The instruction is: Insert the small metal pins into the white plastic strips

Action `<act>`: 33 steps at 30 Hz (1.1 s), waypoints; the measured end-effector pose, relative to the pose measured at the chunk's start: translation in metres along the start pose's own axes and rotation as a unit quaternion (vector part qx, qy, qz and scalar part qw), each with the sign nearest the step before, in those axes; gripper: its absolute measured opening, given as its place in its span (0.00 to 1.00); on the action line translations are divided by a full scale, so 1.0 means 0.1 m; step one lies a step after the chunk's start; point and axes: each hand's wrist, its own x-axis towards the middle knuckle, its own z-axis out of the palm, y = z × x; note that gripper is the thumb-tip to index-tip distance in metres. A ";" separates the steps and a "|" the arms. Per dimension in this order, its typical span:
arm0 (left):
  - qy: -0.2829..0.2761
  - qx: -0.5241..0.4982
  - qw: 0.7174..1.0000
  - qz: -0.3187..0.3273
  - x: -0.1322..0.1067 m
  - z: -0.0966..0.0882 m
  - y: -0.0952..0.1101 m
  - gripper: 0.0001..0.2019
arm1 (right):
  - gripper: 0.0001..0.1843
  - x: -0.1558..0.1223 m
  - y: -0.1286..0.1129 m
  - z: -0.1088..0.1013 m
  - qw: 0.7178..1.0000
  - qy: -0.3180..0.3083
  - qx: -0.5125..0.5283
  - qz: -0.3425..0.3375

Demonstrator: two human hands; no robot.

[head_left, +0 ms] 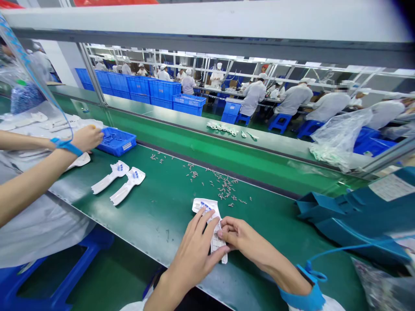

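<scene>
A white plastic part [207, 207] with blue inserts lies on the green conveyor belt [155, 207] near its front edge. My left hand [194, 250] rests flat on it, fingers stretched out over its left side. My right hand [238, 235] pinches at the part's lower right edge, fingers curled together; whether it holds anything small is hidden. A blue wrist strap [308, 293] with a coiled cord sits on my right wrist. Small metal screws [223, 188] lie scattered on the belt just beyond the part.
Two more white parts [119, 181] lie to the left. A co-worker's arm [48, 168] with a blue strap reaches by a blue tray [117, 141]. Blue folded bags [356, 216] sit at right. People in white work at benches behind blue crates [162, 90].
</scene>
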 end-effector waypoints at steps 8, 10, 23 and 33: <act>0.042 0.030 0.998 -0.030 -0.03 -0.03 -0.01 0.24 | 0.19 0.71 -0.32 -1.01 0.957 0.244 -0.085 -0.135; 0.048 0.036 0.998 -0.033 -0.03 0.01 -0.01 0.23 | 0.19 0.81 -0.39 -1.31 0.936 0.294 -0.110 -0.158; 0.125 0.383 0.858 -0.319 -0.32 -1.27 -1.45 0.27 | 0.16 0.31 0.28 -1.43 0.787 0.271 -0.524 -0.179; 0.113 0.256 0.945 -0.169 -0.39 -0.60 -0.91 0.21 | 0.15 0.21 0.11 -1.26 0.831 0.315 -0.419 -0.185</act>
